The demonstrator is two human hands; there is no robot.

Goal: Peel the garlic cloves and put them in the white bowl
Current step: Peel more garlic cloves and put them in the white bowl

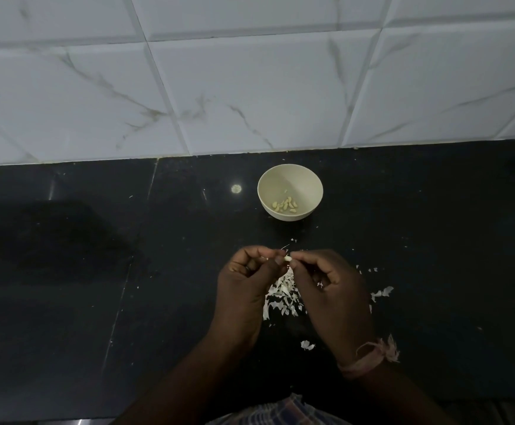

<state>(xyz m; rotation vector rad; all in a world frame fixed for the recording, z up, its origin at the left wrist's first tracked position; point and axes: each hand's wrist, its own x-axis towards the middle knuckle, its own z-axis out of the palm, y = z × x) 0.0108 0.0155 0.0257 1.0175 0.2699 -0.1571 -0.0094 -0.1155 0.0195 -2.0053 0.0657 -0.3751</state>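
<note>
A small garlic clove [287, 258] shows pale between the fingertips of both hands, above the black counter. My left hand [247, 283] pinches it from the left with fingers curled. My right hand [329, 289] pinches it from the right with thumb and forefinger. The white bowl [306, 179] stands a short way beyond the hands, and several peeled cloves [285, 205] lie in its bottom. A heap of white garlic skins [282, 297] lies on the counter under and between the hands.
The black stone counter [127, 286] runs back to a white marbled tile wall [250, 87]. Loose skin flakes [382, 292] are scattered to the right of the hands. A frayed pink band [369, 355] circles my right wrist.
</note>
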